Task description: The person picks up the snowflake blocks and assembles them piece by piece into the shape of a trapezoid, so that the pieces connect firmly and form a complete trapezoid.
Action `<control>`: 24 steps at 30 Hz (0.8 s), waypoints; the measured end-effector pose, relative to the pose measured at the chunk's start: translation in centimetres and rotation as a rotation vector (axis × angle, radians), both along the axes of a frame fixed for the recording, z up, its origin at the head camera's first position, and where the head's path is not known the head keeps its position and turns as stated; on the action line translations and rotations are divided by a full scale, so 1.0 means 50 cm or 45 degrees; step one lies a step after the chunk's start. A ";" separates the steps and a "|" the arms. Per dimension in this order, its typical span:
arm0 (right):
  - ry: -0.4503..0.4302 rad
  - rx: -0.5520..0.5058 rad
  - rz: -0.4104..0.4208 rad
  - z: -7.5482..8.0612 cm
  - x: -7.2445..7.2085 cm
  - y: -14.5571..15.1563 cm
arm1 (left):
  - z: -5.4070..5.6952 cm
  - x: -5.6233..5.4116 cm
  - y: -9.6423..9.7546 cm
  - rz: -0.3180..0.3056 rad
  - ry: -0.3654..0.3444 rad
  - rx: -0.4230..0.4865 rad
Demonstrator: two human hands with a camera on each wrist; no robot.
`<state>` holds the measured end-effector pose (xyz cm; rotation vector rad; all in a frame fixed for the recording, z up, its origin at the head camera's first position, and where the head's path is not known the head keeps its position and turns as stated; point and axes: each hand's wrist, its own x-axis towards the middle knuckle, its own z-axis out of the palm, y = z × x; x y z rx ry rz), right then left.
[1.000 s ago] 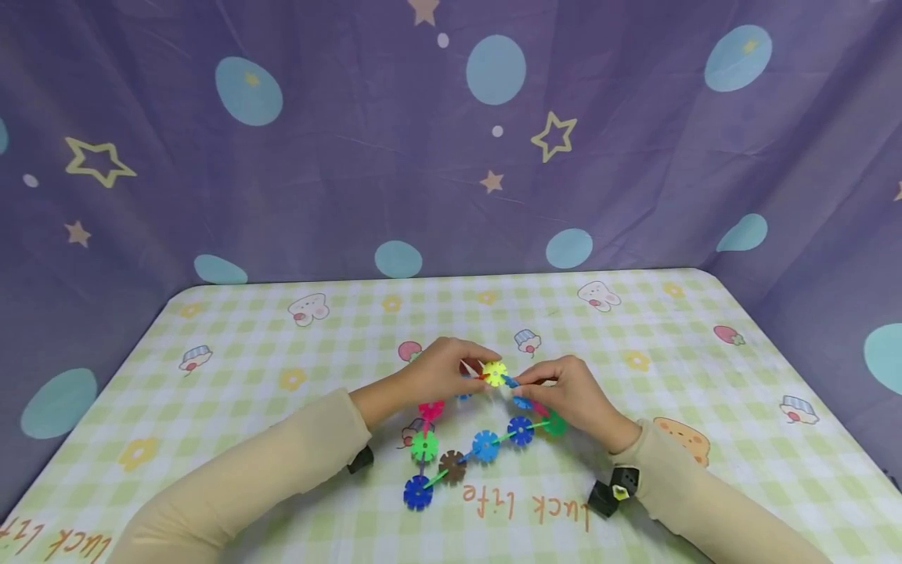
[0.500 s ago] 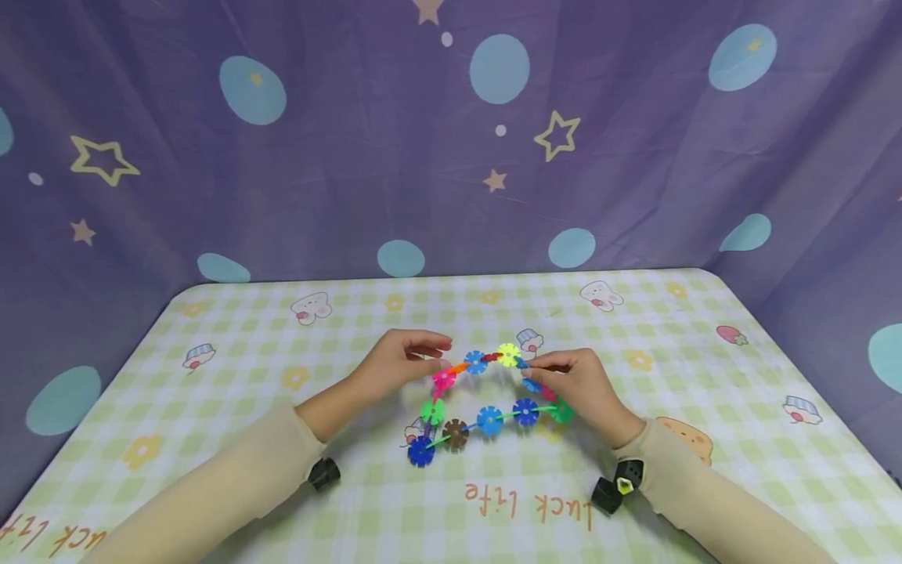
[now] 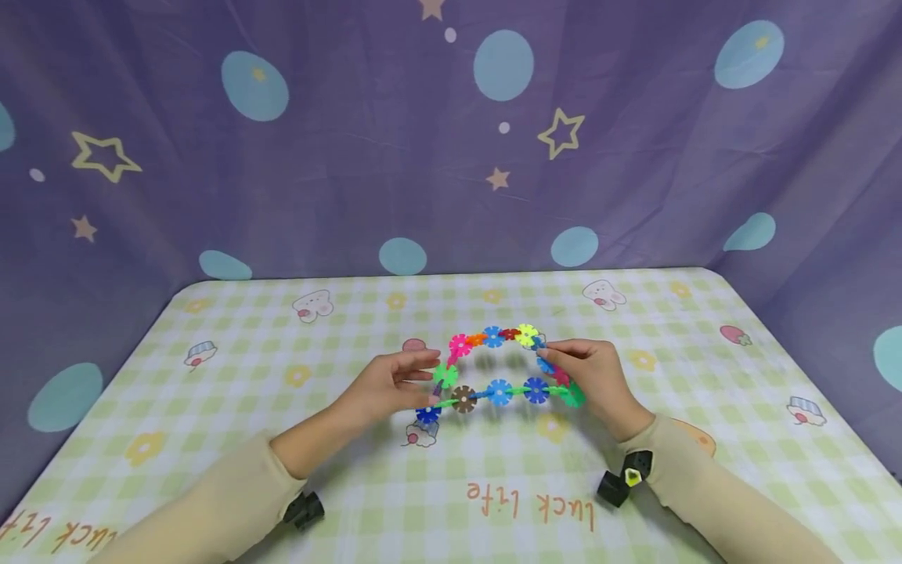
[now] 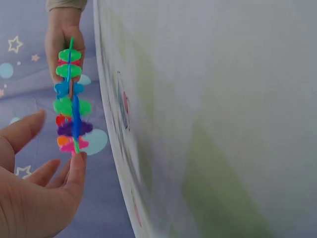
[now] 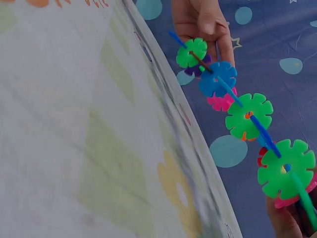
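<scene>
Notched plastic snowflake discs (image 3: 499, 392), slotted together edge to edge, form a many-coloured closed loop held above the table. At its upper right my right hand (image 3: 595, 380) pinches a blue disc next to the yellow disc (image 3: 525, 335), between thumb and fingers. My left hand (image 3: 373, 392) is at the loop's left end, beside the bright green disc (image 3: 445, 375) and the dark blue corner disc (image 3: 427, 413). In the left wrist view, a fingertip of the left hand (image 4: 39, 198) touches the loop's near end, while the thumb stands apart. The right hand partly hides the right-hand discs.
A green-and-white checked cloth (image 3: 247, 376) with printed flowers, cakes and lettering covers the table. Behind it hangs a purple curtain (image 3: 352, 157) with stars and ovals. Black wrist cameras (image 3: 304, 511) are strapped at the sleeves.
The left hand has let go near the yellow disc and moved left and down to the loop's left end. The loop has risen and tilted, with the right hand still pinching it.
</scene>
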<state>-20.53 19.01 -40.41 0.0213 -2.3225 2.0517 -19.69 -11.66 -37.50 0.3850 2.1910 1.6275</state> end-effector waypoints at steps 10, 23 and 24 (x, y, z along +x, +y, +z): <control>0.001 -0.033 -0.048 0.011 -0.005 0.002 | -0.003 0.000 0.013 0.041 0.012 -0.024; 0.011 -0.070 0.268 0.010 -0.011 0.013 | -0.013 -0.015 0.029 0.405 -0.035 0.198; 0.025 -0.062 0.319 0.011 -0.011 0.015 | -0.013 -0.017 0.029 0.426 -0.038 0.217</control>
